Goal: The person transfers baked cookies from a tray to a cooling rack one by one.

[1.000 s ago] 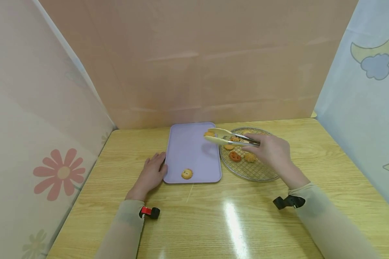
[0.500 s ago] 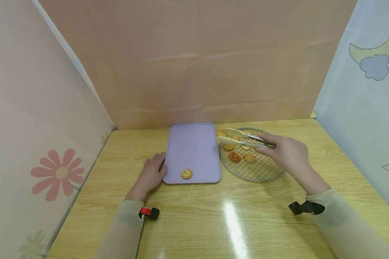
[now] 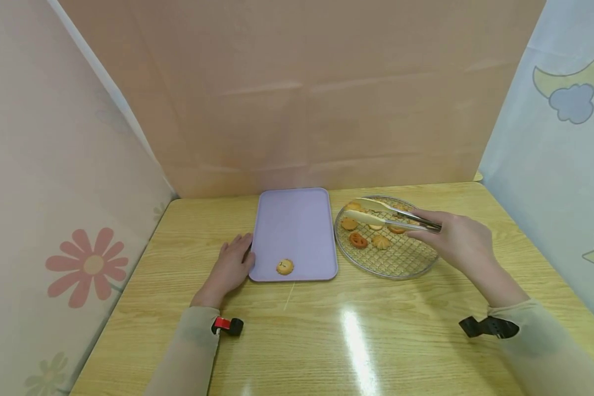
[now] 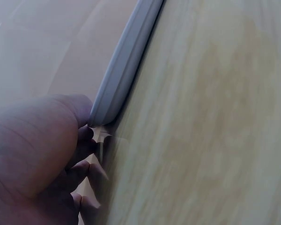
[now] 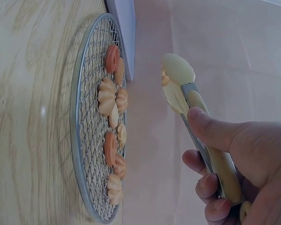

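My right hand (image 3: 457,239) grips tongs (image 3: 366,218) with cream tips, above the left part of the round wire rack (image 3: 401,267). Between the tips sits a cookie (image 5: 165,78), raised clear of the rack in the right wrist view. On the rack lie several cookies, among them a pretzel-shaped one (image 3: 358,240) and a shell-shaped one (image 3: 380,242). My left hand (image 3: 230,267) rests at the left edge of the purple tray (image 3: 294,231), its thumb touching the rim. One round cookie (image 3: 285,267) with a face lies near the tray's front edge.
Tray and rack stand side by side on a wooden table (image 3: 297,341). A plain tan backdrop (image 3: 302,110) rises behind them. Patterned walls flank the table on the left and right.
My right hand has moved to the right with the tongs and the cookie between their tips, from over the tray's right edge to over the rack. The left hand has stayed in place.
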`<action>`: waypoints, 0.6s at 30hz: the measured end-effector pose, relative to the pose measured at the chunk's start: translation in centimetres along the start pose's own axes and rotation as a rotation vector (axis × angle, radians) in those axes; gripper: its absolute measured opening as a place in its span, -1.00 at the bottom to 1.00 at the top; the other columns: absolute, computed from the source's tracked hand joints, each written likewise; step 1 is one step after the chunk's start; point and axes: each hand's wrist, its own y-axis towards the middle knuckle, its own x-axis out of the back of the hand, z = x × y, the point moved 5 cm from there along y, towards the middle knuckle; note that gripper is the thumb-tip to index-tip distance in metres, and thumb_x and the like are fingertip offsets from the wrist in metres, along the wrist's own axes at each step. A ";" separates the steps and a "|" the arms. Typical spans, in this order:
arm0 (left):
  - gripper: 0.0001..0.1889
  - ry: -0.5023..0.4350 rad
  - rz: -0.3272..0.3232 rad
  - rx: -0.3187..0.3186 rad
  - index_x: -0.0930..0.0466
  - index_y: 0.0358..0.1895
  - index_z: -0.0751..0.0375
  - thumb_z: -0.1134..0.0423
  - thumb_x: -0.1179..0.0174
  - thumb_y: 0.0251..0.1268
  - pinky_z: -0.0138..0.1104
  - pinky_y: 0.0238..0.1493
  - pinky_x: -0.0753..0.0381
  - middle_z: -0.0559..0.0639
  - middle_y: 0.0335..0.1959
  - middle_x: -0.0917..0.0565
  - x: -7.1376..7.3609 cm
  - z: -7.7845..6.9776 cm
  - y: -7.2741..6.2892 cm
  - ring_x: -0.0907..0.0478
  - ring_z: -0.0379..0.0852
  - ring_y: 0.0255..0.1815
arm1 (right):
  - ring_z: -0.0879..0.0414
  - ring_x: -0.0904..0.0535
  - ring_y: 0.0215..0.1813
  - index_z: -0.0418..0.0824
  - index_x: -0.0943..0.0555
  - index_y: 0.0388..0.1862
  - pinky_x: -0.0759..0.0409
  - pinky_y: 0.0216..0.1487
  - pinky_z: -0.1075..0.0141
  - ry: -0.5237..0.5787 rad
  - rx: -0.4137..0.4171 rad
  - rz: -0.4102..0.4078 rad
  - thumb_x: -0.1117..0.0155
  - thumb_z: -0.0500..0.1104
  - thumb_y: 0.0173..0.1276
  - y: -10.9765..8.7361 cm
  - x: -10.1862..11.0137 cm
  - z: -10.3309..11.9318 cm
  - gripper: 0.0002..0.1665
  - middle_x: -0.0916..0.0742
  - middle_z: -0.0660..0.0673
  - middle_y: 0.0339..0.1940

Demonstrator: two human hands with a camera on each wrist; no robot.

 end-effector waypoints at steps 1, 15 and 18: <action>-0.38 0.000 -0.001 0.001 -0.25 0.70 0.45 0.23 -0.05 0.75 0.29 0.75 0.14 0.34 0.69 -0.33 0.0 0.0 0.0 -0.09 0.36 0.77 | 0.06 -0.47 -0.58 0.05 -0.72 0.49 -0.28 -0.64 0.14 -0.002 0.002 0.000 -0.54 0.40 0.39 -0.1 0.0 -0.1 -0.19 -0.78 -0.01 -0.52; -0.38 0.002 -0.001 -0.008 -0.26 0.69 0.45 0.23 -0.05 0.75 0.31 0.74 0.14 0.37 0.69 -0.33 0.1 -0.1 0.0 -0.10 0.37 0.77 | 0.07 -0.42 -0.58 -0.02 -0.73 0.47 -0.25 -0.64 0.13 -0.009 -0.006 -0.003 -0.53 0.37 0.41 -1.5 0.8 -2.2 -0.21 -0.84 -0.08 -0.39; -0.37 -0.002 0.007 -0.001 -0.25 0.70 0.44 0.23 -0.06 0.75 0.29 0.75 0.16 0.36 0.70 -0.32 0.1 -0.1 0.0 -0.09 0.36 0.77 | 0.08 -0.43 -0.57 -0.02 -0.74 0.46 -0.24 -0.64 0.13 -0.009 -0.009 -0.003 -0.54 0.36 0.41 -1.7 1.0 -2.7 -0.21 -0.86 -0.12 -0.36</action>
